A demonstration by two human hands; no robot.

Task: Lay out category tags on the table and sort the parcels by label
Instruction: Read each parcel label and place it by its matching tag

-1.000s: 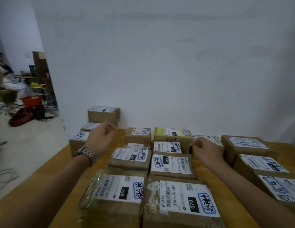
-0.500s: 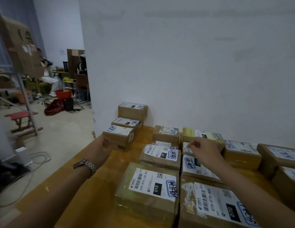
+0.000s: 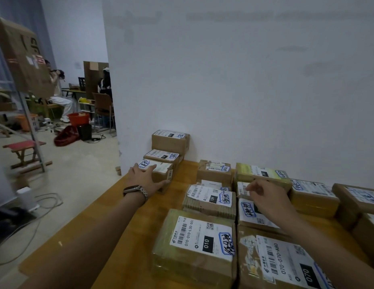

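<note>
Several cardboard parcels with white labels lie in rows on the wooden table (image 3: 119, 236). My left hand (image 3: 143, 178) reaches to the far left corner and grips a small parcel (image 3: 163, 171), fingers over its top and thumb along its near side. Behind it stand two more parcels, a flat one (image 3: 163, 156) and a taller one (image 3: 170, 141) against the wall. My right hand (image 3: 265, 197) hovers with loosely curled fingers over the middle parcels and holds nothing. Nearest me are a parcel marked 010 (image 3: 194, 243) and one marked 070 (image 3: 276, 265).
A white wall (image 3: 244, 90) runs right behind the table. Left of the table edge the floor has cables (image 3: 42, 205), a small red stool (image 3: 23, 149) and a metal shelf leg. Further back are a red bucket (image 3: 77, 118), chairs and seated people.
My left hand has moved left and forward and taken hold of the small corner parcel. My right hand stays over the middle parcels. The view has swung left.
</note>
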